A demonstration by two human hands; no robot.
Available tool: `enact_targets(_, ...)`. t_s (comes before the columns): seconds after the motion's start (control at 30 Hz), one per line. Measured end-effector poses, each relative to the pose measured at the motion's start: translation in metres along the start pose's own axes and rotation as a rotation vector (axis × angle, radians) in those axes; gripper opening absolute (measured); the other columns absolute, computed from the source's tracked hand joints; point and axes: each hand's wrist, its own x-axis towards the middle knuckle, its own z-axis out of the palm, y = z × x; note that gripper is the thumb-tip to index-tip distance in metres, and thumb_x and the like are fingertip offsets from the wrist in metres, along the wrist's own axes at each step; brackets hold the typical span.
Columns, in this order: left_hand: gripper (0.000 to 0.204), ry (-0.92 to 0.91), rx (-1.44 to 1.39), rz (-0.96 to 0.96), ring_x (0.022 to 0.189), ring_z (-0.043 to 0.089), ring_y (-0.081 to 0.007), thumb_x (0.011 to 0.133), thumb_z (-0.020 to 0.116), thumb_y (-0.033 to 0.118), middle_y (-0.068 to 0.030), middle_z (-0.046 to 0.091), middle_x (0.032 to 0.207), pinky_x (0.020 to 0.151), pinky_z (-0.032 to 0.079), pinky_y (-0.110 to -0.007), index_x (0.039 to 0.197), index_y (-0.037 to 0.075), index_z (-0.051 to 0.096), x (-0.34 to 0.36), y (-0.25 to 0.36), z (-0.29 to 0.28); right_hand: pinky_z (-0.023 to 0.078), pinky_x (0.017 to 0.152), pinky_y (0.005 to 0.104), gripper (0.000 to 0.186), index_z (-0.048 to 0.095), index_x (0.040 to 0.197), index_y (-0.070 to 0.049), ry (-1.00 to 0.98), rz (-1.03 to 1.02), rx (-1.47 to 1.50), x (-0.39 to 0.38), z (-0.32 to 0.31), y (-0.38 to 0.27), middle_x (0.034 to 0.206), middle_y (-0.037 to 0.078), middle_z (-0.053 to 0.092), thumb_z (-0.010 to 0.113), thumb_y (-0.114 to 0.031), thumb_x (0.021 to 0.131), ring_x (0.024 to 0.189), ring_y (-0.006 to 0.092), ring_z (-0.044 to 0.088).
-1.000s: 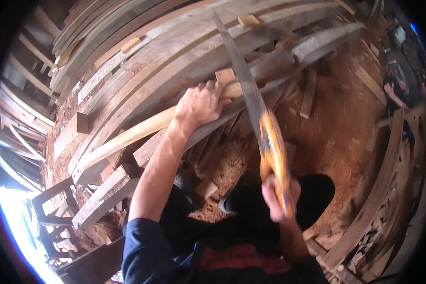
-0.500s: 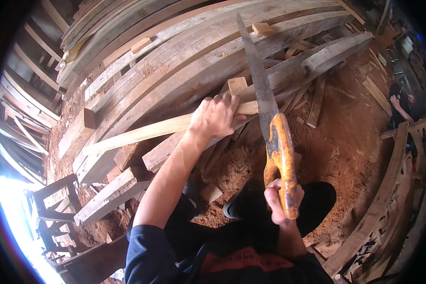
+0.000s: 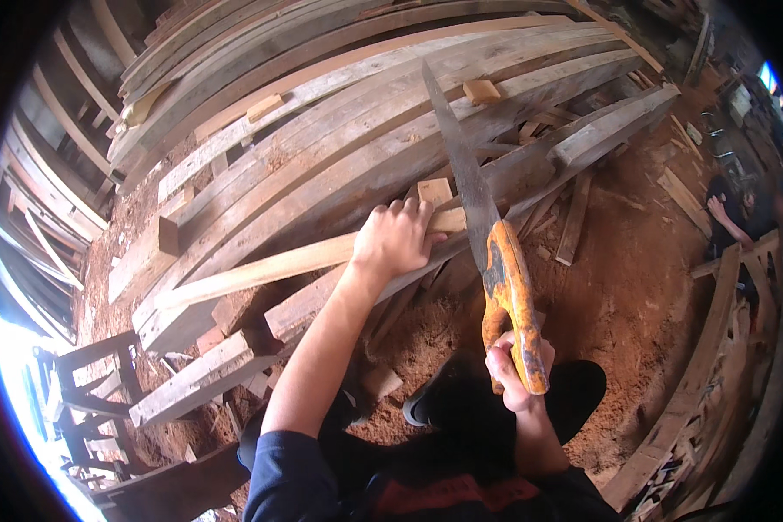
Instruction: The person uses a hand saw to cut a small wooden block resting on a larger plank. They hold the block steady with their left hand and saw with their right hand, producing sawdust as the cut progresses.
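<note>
My right hand [image 3: 520,364] is wrapped round the worn yellow-orange handle of a handsaw [image 3: 512,287]. Its long grey blade points away from me and crosses the right end of a pale wooden strip [image 3: 265,270]. Over that strip, near the blade, my left hand [image 3: 398,237] is closed, pressing and gripping it. A small wood block [image 3: 434,190] sits just beyond the left knuckles. The strip slants down to the left across thicker timber. Whether the teeth have cut into the wood cannot be made out.
Long stacked planks [image 3: 357,113] spread across the far side, with a loose block [image 3: 482,91] on top. Short beams [image 3: 204,376] lie at the near left. Reddish sawdust [image 3: 618,322] covers the ground. At the far right, another person's hand [image 3: 719,207] shows beside piled boards.
The saw and my right hand have shifted slightly; the handle sits a little lower at its upper end. My left hand keeps its hold on the strip. The whole view has moved slightly.
</note>
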Motion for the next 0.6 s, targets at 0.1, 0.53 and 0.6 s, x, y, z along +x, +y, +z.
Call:
enact_targets(0.1, 0.044, 0.01, 0.011, -0.008, 0.085, 0.066, -0.0321, 0.086, 0.062, 0.042, -0.0167, 0.063, 0.088, 0.071, 0.053, -0.043, 0.1, 0.001, 0.056, -0.002, 0.001, 0.004, 0.038, 0.048, 0.0305, 0.024, 0.055, 0.068, -0.003, -0.011, -0.028, -0.036, -0.003, -0.002, -0.001, 0.056, 0.005, 0.053, 0.07, -0.016, 0.082, 0.049, 0.0172, 0.05)
enact_targets(0.53, 0.044, 0.011, -0.038, -0.017, 0.08, 0.066, -0.0352, 0.088, 0.059, 0.043, -0.0172, 0.063, 0.088, 0.07, 0.053, -0.044, 0.102, 0.001, 0.056, -0.005, 0.004, 0.001, 0.04, 0.05, 0.0293, 0.018, 0.057, 0.072, -0.003, -0.017, -0.028, -0.027, 0.003, -0.009, 0.001, 0.057, 0.005, 0.054, 0.068, -0.013, 0.082, 0.051, 0.0155, 0.053)
enact_targets(0.6, 0.045, -0.004, -0.041, -0.026, 0.081, 0.066, -0.0342, 0.089, 0.057, 0.043, -0.0172, 0.064, 0.089, 0.07, 0.053, -0.044, 0.103, 0.001, 0.056, -0.003, 0.007, -0.003, 0.039, 0.051, 0.0284, 0.02, 0.057, 0.072, -0.003, -0.005, -0.043, 0.002, 0.001, -0.008, 0.007, 0.058, 0.005, 0.054, 0.069, -0.014, 0.082, 0.052, 0.0145, 0.052)
